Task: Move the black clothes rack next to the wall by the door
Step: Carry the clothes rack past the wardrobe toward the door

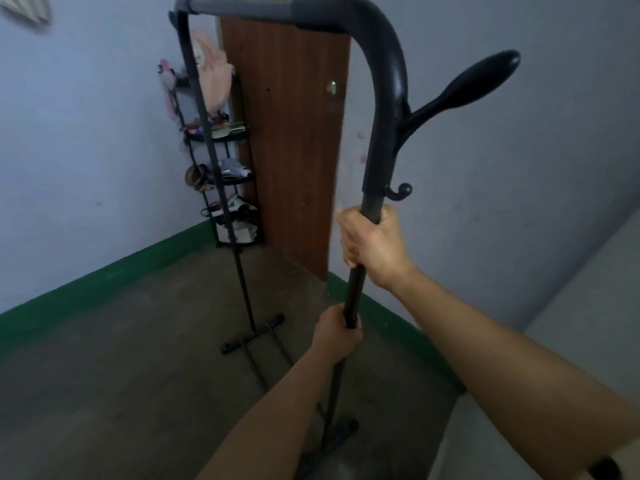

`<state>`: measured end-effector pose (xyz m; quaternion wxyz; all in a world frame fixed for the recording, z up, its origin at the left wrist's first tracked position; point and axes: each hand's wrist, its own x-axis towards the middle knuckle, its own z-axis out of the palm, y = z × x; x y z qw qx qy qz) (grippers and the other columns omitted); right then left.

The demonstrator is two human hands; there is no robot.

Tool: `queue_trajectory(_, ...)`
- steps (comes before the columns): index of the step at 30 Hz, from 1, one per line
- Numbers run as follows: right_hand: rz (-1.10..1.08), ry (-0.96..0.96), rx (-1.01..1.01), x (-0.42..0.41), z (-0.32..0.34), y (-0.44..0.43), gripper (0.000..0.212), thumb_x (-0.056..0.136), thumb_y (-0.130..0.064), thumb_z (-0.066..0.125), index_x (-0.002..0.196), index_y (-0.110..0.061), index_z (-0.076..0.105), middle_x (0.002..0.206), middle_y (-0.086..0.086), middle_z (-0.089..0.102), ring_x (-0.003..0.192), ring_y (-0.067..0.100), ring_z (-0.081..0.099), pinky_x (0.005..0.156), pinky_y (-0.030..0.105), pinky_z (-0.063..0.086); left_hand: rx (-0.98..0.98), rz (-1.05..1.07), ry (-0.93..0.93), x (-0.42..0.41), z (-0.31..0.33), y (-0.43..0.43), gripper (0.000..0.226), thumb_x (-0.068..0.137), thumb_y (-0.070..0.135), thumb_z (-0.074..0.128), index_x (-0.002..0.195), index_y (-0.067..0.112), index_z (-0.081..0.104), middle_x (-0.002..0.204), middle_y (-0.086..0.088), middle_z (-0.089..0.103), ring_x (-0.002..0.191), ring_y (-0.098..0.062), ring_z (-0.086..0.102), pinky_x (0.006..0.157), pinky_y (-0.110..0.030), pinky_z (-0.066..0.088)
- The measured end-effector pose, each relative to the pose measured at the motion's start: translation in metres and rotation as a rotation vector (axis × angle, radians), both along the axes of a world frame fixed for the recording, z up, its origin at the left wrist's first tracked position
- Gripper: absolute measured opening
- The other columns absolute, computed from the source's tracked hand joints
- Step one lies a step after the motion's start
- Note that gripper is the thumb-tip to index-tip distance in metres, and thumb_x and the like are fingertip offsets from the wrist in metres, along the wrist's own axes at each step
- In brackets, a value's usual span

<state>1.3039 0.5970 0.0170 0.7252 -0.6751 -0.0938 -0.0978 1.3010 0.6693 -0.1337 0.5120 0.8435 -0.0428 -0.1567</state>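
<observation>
The bare grey concrete floor (pixel 121 341) is wide open on the left — lots of room there. In the far corner stands a thin black wire shelf tower (pixel 230 188) full of small things, just beside the brown wooden door (pixel 287 140). The tall black metal clothes rack (pixel 384 109) stands in front of both — its far pole crosses the shelf tower. The pale blue wall (pixel 519 168) closes off the right side.

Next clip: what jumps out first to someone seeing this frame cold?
The black clothes rack fills the centre, its near upright gripped by the right hand above the left hand. Behind it stands a brown door, with a cluttered corner shelf to its left.
</observation>
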Motion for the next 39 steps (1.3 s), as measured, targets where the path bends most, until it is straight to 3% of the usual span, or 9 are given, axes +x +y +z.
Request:
queue_trajectory(4,0.016,0.023,-0.001,0.003,0.000,-0.017,0.053,0.092,-0.008,0.052,0.043,-0.022,0.035,0.037,-0.006,0.032,0.030,0.014,0.026,0.040,0.024,0.024,0.024,-0.142,0.020,0.015,-0.006,-0.008,0.024,0.083,0.008,0.064,0.105,-0.001,0.064,0.104,-0.017,0.069,0.099,-0.028,0.066,0.092,-0.038,0.053)
queue_trajectory(8,-0.030,0.050,0.005,0.002,-0.001,-0.027,0.052,0.088,-0.012,0.054,0.041,-0.025,0.034,0.036,-0.007,0.030,0.029,0.014,0.025,0.041,0.021,0.028,0.027,-0.261,0.031,0.021,-0.007,-0.014,0.009,0.080,0.006,0.067,0.081,0.013,0.061,0.094,-0.014,0.069,0.094,-0.029,0.067,0.093,-0.043,0.054)
queue_trajectory(14,-0.159,0.057,-0.018,-0.003,-0.001,-0.035,0.050,0.088,-0.012,0.055,0.042,-0.021,0.037,0.037,-0.002,0.035,0.032,0.018,0.031,0.043,0.024,0.034,0.029,-0.394,0.037,0.030,-0.007,-0.020,0.009,0.075,0.008,0.068,0.073,0.016,0.062,0.093,-0.016,0.072,0.092,-0.030,0.068,0.093,-0.042,0.055)
queue_trajectory(18,-0.384,0.040,0.005,-0.004,-0.005,-0.023,0.048,0.088,-0.012,0.056,0.043,-0.024,0.043,0.039,-0.003,0.040,0.035,0.016,0.036,0.044,0.024,0.038,0.053,-0.419,0.035,0.036,-0.011,-0.017,0.004,0.071,0.013,0.068,0.072,0.010,0.069,0.085,-0.014,0.074,0.084,-0.024,0.071,0.083,-0.035,0.058)
queue_trajectory(21,-0.569,0.022,0.041,-0.002,-0.009,-0.010,0.040,0.087,-0.012,0.058,0.052,-0.009,0.040,0.042,0.001,0.039,0.036,0.015,0.036,0.041,0.025,0.035,0.057,-0.436,0.068,0.041,-0.015,-0.012,0.010,0.067,0.019,0.070,0.063,0.011,0.066,0.074,-0.008,0.072,0.075,-0.019,0.070,0.073,-0.030,0.055)
queue_trajectory(27,-0.759,-0.020,0.038,-0.003,-0.010,0.001,0.029,0.086,-0.014,0.059,0.062,-0.009,0.045,0.047,0.009,0.035,0.037,0.016,0.032,0.039,0.027,0.032,0.079,-0.521,0.033,0.041,-0.016,-0.009,0.020,0.067,0.022,0.071,0.052,0.018,0.058,0.061,0.001,0.063,0.064,-0.017,0.065,0.067,-0.029,0.052)
queue_trajectory(31,-0.878,-0.026,0.030,-0.002,-0.012,0.005,0.027,0.084,-0.018,0.060,0.063,-0.008,0.047,0.049,0.010,0.038,0.038,0.016,0.035,0.039,0.026,0.035,0.063,-0.668,0.019,0.048,-0.014,-0.005,0.011,0.068,0.018,0.074,0.066,0.010,0.067,0.071,-0.007,0.070,0.069,-0.018,0.066,0.072,-0.031,0.053)
queue_trajectory(35,-1.096,0.092,0.050,-0.003,-0.031,0.018,0.028,0.083,-0.027,0.065,0.066,-0.010,0.050,0.046,0.001,0.044,0.039,0.014,0.043,0.041,0.024,0.041,0.095,-0.833,-0.041,0.056,-0.017,0.000,0.012,0.072,0.017,0.075,0.081,0.016,0.067,0.084,-0.003,0.070,0.079,-0.018,0.065,0.075,-0.026,0.048)
queue_trajectory(39,-1.225,0.182,0.143,0.002,-0.045,0.031,0.030,0.081,-0.025,0.064,0.064,-0.013,0.042,0.043,-0.002,0.036,0.037,0.014,0.034,0.039,0.026,0.033,0.102,-0.872,-0.042,0.057,-0.022,0.001,0.018,0.074,0.020,0.074,0.089,0.015,0.066,0.095,-0.007,0.072,0.091,-0.023,0.067,0.077,-0.028,0.048)
